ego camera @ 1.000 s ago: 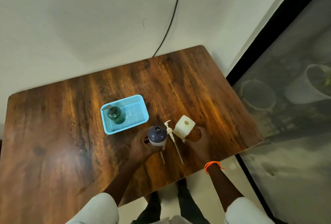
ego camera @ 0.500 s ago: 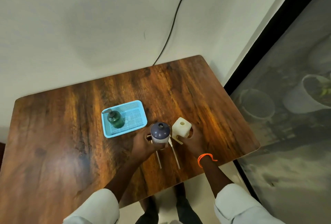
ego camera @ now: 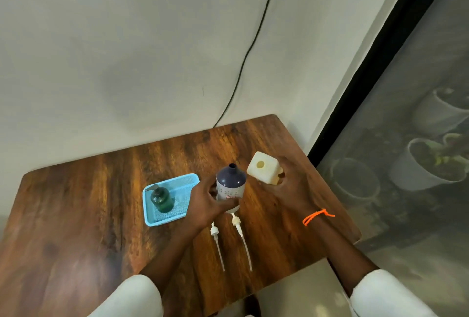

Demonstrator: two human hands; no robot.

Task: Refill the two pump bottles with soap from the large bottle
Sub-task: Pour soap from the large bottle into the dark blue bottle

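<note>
Since a second ago both bottles have risen off the wooden table [ego camera: 101,215]: the left hand [ego camera: 205,205] wraps curled fingers round the open purple pump bottle [ego camera: 230,184], the right hand [ego camera: 291,184] grips the tilted large cream bottle [ego camera: 264,168] beside it. Two pump heads [ego camera: 238,223] lie below; the green pump bottle [ego camera: 161,198] stands in the blue basket [ego camera: 152,220].

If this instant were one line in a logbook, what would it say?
left hand: holds dark bottle, neck open | right hand: holds white bottle, lifted | two pumps: on table | green bottle: in blue tray
</note>
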